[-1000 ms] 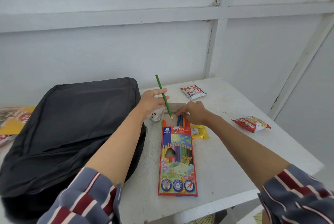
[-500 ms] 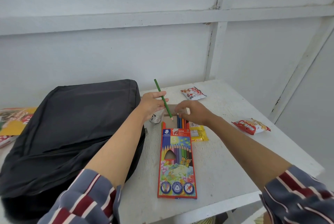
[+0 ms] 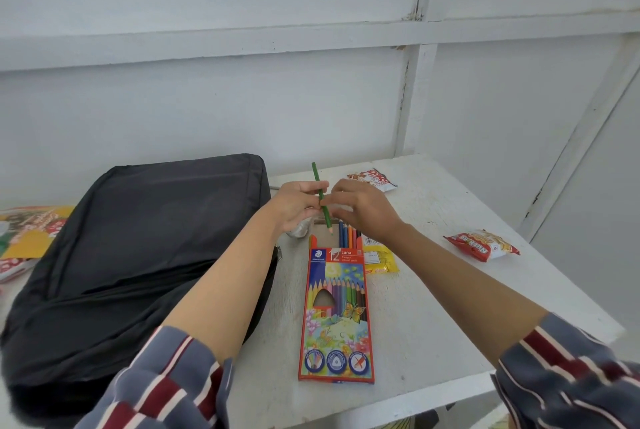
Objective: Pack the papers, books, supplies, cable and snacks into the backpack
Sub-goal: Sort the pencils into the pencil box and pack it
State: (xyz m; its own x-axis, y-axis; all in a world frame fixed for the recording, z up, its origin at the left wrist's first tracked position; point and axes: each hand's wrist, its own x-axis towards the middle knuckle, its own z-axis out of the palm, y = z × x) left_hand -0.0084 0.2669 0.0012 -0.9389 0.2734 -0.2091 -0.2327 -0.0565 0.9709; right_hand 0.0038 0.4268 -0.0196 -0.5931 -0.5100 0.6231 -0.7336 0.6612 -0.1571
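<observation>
Pencil step, by the look of it. Your left hand (image 3: 294, 201) has a pinch grip on the slim green colouring pencil (image 3: 326, 217) at mid-shaft, thumb against fingertips, with the point down, the shaft tilted and the tip just above the bare left side of the brown card tray (image 3: 323, 238). That tray sticks out of the far end of the flat orange-red cardboard pencil box (image 3: 337, 310), which lies on the white painted tabletop (image 3: 433, 290). Your right hand (image 3: 363, 210) arches over the tray, its fingertips at the shaft. It is blurred, so I cannot tell whether it pinches the pencil or only guides it. Blue and orange pencils (image 3: 348, 234) already fill the tray's right side. Drop the shaft's angle until it runs parallel to them, then slide it in flat rather than stabbing tip-first into the card. Pin the box with your right hand so it does not skate. Push the tray home before lifting the box, or the pencils are likely to spill. The black fabric backpack (image 3: 138, 238) lies flat just beside the box on its left, and no opening shows from here. The small yellow snack packet (image 3: 381, 258) touches the box's right edge, so mind it.
</observation>
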